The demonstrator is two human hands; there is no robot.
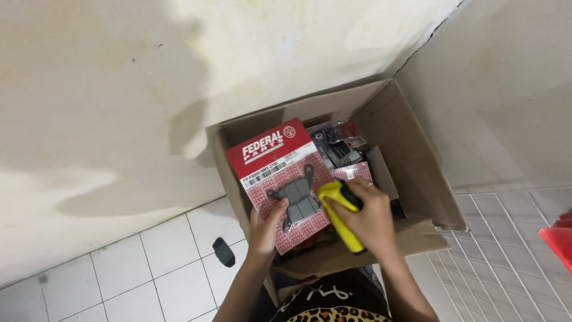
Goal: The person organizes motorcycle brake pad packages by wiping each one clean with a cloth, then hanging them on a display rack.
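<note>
My left hand (265,228) grips the lower left edge of a red blister card (280,173) that carries a pair of grey brake pads (300,200) under clear plastic. The card is tilted up over an open cardboard box (417,149). My right hand (366,216) is closed around a yellow and black handheld tool (341,222), whose tip rests against the card beside the pads. More red packaged parts (339,143) lie deeper in the box, partly hidden by the card.
The box stands in a corner between two pale stained walls (119,89). White floor tiles (161,262) spread left and right of it. A small dark object (223,251) lies on the tiles at the left. A red plastic bag (563,238) shows at the right edge.
</note>
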